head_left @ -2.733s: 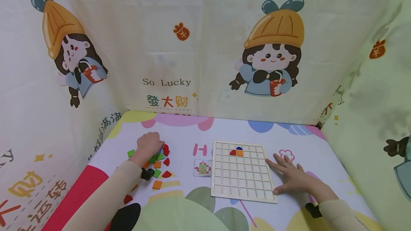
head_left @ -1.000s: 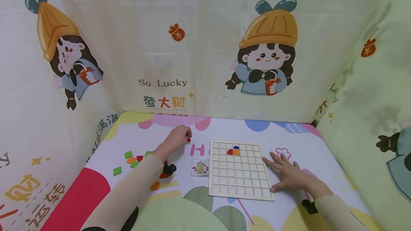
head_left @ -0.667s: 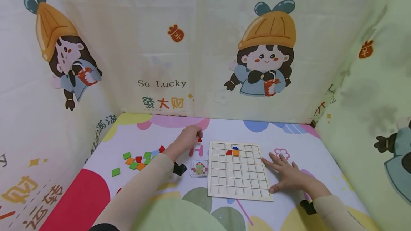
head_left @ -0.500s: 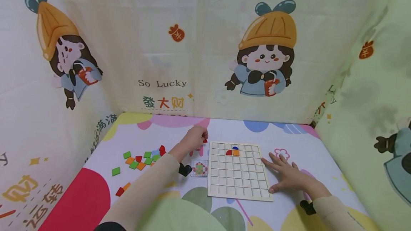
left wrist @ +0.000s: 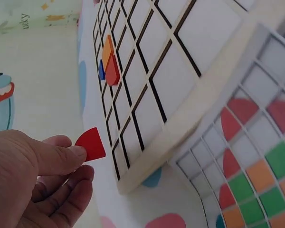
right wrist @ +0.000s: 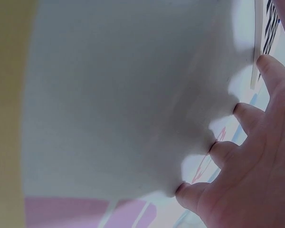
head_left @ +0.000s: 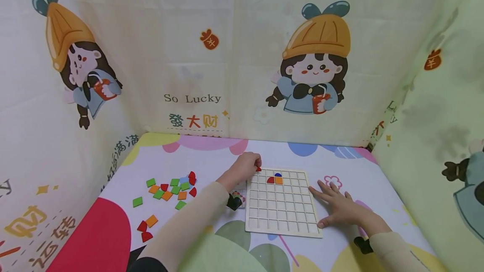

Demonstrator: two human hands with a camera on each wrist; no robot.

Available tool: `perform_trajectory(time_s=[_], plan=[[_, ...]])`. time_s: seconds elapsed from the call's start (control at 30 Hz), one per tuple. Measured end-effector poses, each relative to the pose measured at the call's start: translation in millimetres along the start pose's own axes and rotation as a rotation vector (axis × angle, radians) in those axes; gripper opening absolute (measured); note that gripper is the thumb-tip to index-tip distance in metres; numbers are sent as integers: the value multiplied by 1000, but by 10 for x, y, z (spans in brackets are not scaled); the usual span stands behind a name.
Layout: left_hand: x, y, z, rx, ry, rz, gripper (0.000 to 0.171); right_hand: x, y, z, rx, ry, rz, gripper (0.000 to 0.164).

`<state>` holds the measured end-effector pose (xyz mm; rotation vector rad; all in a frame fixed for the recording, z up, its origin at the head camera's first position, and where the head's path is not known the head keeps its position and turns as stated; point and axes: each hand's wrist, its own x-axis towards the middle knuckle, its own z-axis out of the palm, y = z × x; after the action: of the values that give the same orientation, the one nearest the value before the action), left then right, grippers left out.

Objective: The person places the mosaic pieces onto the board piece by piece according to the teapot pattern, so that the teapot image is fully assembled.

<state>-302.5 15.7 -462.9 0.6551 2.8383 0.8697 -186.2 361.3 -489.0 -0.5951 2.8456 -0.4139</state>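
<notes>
Between thumb and forefinger, my left hand pinches a red quarter-circle tile over the far left corner of the white grid board. Set in the board's upper rows are a blue tile, a red quarter-circle tile and an orange square tile. My right hand rests spread on the table, fingertips at the board's right edge. A pattern card with a printed tile picture lies against the board's left side, partly hidden by my left wrist in the head view.
Loose green square tiles, orange square tiles and red quarter-circle tiles are scattered on the left of the table. A patterned cloth covers the tabletop. Fabric curtains stand behind and at both sides.
From the tile pile, my left hand has moved right to the board's far left corner, carrying a red quarter-circle tile. My right hand stays at the board's right edge.
</notes>
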Motion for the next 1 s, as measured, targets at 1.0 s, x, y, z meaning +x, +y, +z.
perform_trajectory(time_s=[1.0], plan=[[251,565,417,170,-26,221,15,-14,22,8,1,11,0,112]])
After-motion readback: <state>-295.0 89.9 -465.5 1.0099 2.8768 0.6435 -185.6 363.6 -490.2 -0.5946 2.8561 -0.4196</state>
